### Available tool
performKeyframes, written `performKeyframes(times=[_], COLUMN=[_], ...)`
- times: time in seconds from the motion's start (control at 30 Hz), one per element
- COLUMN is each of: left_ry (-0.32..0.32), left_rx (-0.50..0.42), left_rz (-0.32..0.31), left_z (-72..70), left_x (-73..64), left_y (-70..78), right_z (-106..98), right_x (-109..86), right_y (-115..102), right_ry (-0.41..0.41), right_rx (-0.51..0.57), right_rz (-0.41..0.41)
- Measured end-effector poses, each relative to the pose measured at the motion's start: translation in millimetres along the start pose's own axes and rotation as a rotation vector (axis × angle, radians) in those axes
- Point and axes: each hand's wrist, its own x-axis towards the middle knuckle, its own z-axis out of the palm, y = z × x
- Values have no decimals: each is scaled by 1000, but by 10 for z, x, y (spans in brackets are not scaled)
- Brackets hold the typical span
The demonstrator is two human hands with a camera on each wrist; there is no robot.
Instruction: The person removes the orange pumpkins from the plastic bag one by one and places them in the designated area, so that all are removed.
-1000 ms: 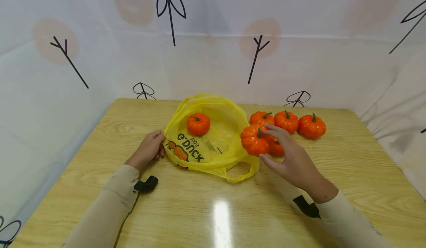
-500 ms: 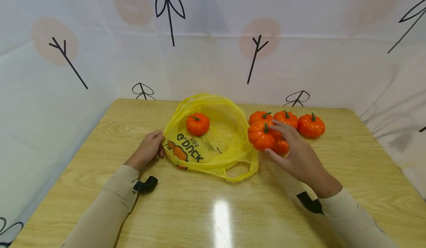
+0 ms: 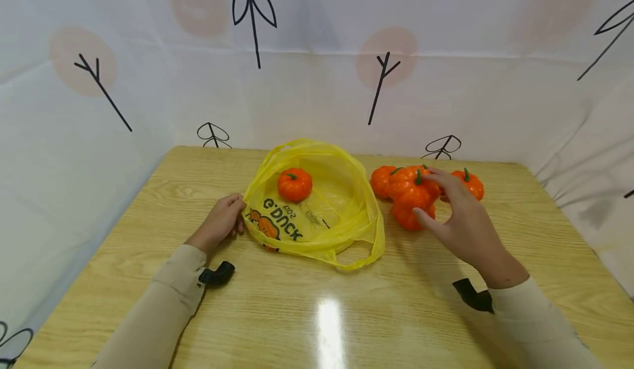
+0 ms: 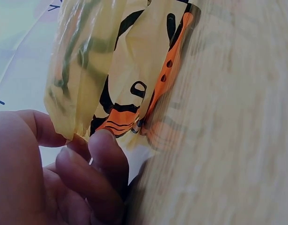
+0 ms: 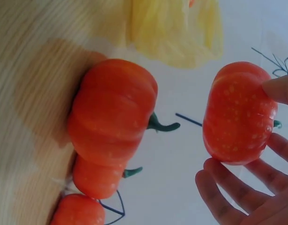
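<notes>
My right hand (image 3: pixel 468 234) holds a small orange toy pumpkin (image 3: pixel 413 180) between thumb and fingers, raised over the other pumpkins. The right wrist view shows this held pumpkin (image 5: pixel 237 115) well off the table, its green stem partly hidden by the hand. At the left, my left hand (image 3: pixel 220 223) pinches the rim of a yellow plastic bag (image 3: pixel 342 242) that lies with its mouth open toward me. Thumb and fingers meet on the thin plastic (image 4: pixel 83 93) in the left wrist view. One pumpkin (image 3: pixel 295 185) sits inside the bag.
Several pumpkins stand on the wooden table (image 3: pixel 267 314) right of the bag: a front one (image 3: pixel 412 218), a left one (image 3: pixel 380 183), a right one (image 3: pixel 473 185), and one mostly hidden behind the held pumpkin. A patterned white cloth (image 3: pixel 307 99) hangs behind the table.
My right hand has carried the held pumpkin rightward and slightly away from me, from beside the bag's mouth to above the group. My left hand and the bag have stayed put.
</notes>
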Motion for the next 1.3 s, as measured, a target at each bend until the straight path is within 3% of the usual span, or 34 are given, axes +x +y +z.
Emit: performKeyframes(times=[0.4, 0.67, 1.3], left_ry=[4, 1, -7], left_rx=[-13, -10, -7], left_rz=[32, 49, 60], left_z=[0, -1, -12], left_x=[-1, 14, 27], left_y=[-73, -86, -89], right_z=[-140, -200, -338], right_x=[8, 17, 23], right_y=[78, 201, 529], right_ry=[-36, -39, -276], right_rx=[-53, -68, -111], right_rz=[132, 153, 385])
